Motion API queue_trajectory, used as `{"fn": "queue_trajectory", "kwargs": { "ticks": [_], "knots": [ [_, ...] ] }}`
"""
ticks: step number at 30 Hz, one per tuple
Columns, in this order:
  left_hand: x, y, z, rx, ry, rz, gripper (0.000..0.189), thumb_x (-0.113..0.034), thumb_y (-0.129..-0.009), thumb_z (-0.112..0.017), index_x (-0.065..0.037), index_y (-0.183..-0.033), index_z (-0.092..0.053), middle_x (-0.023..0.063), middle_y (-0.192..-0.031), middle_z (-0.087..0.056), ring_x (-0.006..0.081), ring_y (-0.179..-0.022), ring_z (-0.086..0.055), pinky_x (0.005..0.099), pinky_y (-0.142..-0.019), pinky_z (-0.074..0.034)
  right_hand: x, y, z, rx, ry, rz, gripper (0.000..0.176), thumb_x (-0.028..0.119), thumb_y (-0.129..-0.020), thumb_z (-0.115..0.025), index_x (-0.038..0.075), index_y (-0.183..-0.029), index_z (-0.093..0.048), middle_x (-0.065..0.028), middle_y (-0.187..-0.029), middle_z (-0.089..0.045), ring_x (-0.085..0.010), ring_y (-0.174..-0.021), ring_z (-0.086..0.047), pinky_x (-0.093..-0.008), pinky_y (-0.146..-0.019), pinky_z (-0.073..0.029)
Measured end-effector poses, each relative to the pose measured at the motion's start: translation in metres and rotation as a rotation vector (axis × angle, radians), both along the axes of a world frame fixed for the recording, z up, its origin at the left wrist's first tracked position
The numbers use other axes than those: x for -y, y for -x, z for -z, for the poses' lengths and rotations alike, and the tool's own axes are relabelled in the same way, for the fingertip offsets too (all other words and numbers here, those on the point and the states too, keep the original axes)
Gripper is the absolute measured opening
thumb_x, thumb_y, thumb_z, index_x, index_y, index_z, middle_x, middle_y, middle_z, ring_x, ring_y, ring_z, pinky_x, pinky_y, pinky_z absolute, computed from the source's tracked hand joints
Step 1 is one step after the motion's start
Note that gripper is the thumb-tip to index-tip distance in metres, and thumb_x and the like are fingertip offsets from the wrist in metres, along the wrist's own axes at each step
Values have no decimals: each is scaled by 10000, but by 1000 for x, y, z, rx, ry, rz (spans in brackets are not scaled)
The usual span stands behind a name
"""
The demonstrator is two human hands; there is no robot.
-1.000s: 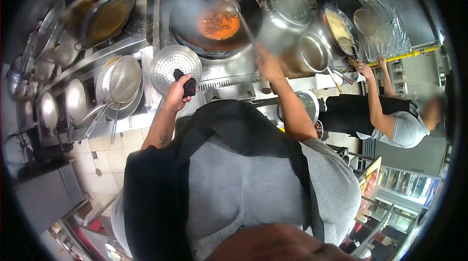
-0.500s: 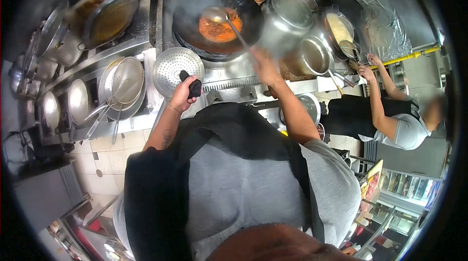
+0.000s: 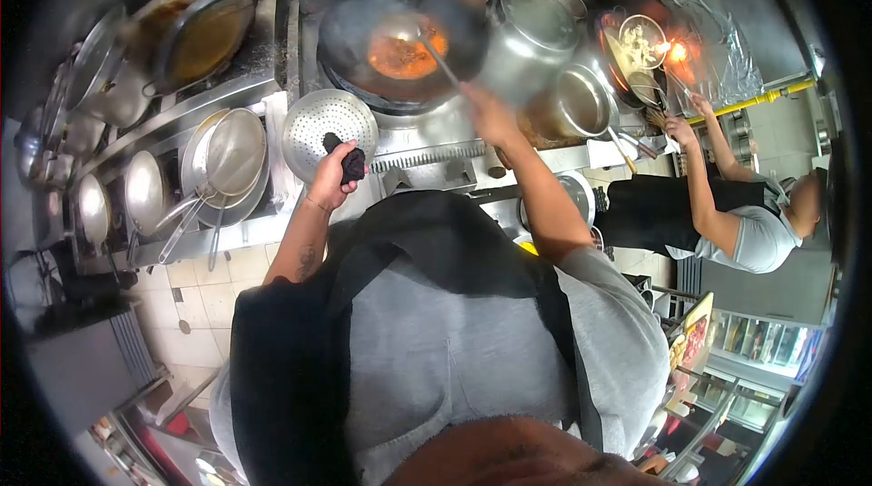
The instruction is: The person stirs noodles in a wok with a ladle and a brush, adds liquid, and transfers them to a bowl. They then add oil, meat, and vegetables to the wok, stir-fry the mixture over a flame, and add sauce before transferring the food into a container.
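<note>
My right hand (image 3: 492,115) is closed around the handle of a long ladle (image 3: 442,62). The bowl of the ladle rests in an orange-red sauce (image 3: 400,61) inside a big black wok (image 3: 336,43), where steam blurs the view. In my left hand (image 3: 332,179) is a bunched black cloth (image 3: 353,166), gripped in front of a round perforated skimmer (image 3: 313,112). That skimmer sits close to the wok's front left side.
A lidded steel pot (image 3: 536,18) and an open saucepan (image 3: 583,103) stand right of the wok. Farther right, a co-worker (image 3: 754,221) handles a pan (image 3: 610,43) beside flames (image 3: 677,52). Strainers (image 3: 236,150) and a dark pan (image 3: 207,36) are at left.
Flames have flared up at the co-worker's pan, and a round strainer of pale food now shows there. My left hand and its cloth have shifted slightly left; the ladle stays in the sauce.
</note>
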State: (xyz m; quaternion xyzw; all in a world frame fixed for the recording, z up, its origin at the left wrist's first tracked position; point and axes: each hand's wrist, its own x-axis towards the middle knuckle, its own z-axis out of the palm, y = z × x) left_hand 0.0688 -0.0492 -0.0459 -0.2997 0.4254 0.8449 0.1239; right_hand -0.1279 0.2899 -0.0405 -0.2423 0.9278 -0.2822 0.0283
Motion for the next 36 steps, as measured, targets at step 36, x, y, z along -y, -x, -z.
{"fn": "queue_trajectory", "kwargs": {
  "ticks": [36],
  "knots": [
    [-15, 92, 9, 15, -13, -46, 442, -609, -993, -570, -169, -956, -587, 42, -725, -612, 150, -480, -530, 231, -356, -338, 35, 23, -27, 73, -73, 13, 650, 153, -983, -576, 254, -1604, -414, -282, -1305, -641, -457, -1159, -644, -512, -1021, -502]
  ]
}}
